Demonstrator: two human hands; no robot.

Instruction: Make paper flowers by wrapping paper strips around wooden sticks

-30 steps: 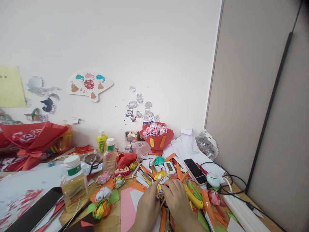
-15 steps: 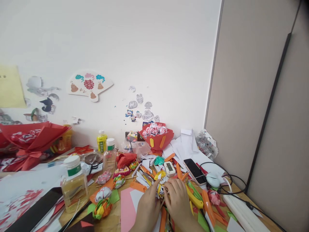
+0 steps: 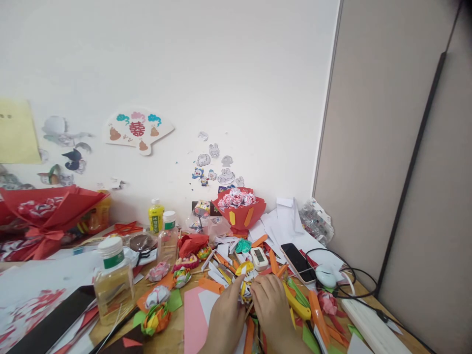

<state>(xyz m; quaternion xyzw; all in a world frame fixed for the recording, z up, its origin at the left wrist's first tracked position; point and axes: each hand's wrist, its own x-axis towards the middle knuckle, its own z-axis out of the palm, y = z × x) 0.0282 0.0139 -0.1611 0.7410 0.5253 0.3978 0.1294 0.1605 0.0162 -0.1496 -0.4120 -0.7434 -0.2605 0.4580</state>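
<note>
Both hands meet over the cluttered table, fingers curled in toward each other. My left hand (image 3: 229, 306) is closed, its thumb and fingers pressed against a yellow-and-white paper flower (image 3: 244, 293). From the other side my right hand (image 3: 271, 301) closes in on the same flower, its fingertips largely hidden behind the knuckles. A thin stick (image 3: 249, 309) shows just below the flower, between the palms. Past the fingertips lies a piece of yellow paper (image 3: 244, 268). A yellow-handled tool (image 3: 297, 301) rests right of my right hand.
A white timer (image 3: 259, 258) and a phone (image 3: 297, 261) lie beyond the hands. Clear bottles (image 3: 113, 290) stand at left near finished paper flowers (image 3: 156, 318). A red-wrapped bouquet (image 3: 239, 216) stands against the wall. A white power strip (image 3: 374, 324) and black cables run along the right.
Both hands stay around the paper flower. The right hand's fingers shift very slightly; the rest of the table looks the same.
</note>
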